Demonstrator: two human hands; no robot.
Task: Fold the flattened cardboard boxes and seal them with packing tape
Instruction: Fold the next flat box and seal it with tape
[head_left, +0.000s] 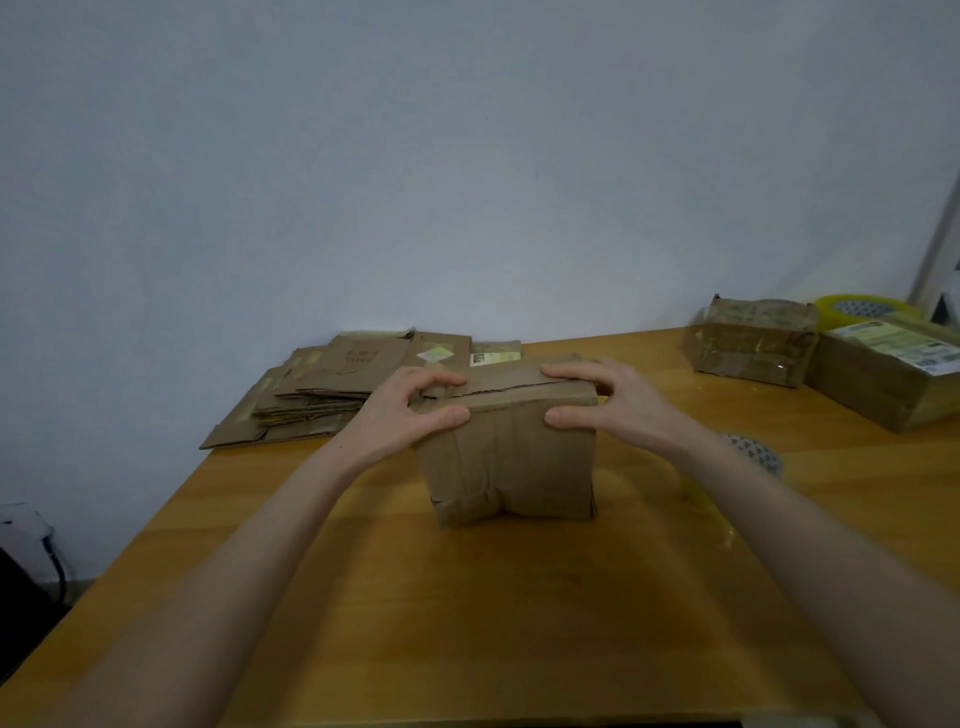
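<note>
Both hands, left hand (415, 410) and right hand (597, 400), grip the top flaps of a cardboard box (509, 467) mid-table (467, 623), fingers curled over its upper edge.

The orange-brown wooden worktop (467, 623) carries a creased brown cardboard box (511, 467) standing upright at its centre. At ten o'clock an untidy stack of flattened brown cardboard sheets (322, 400) (some bearing pale labels and scraps of tape) reaches to the left edge. At two o'clock sits a small brown box wrapped in glossy clear tape (753, 340). Just beside it, toward three, is a larger brown cardboard box with a pale printed label (878, 384). Behind these shows a yellowish roll of packing tape (865, 307), base hidden. At three o'clock, nearer the centre, a clear tape roll with a grey patterned core (756, 452) lies flat, partly hidden.
</note>
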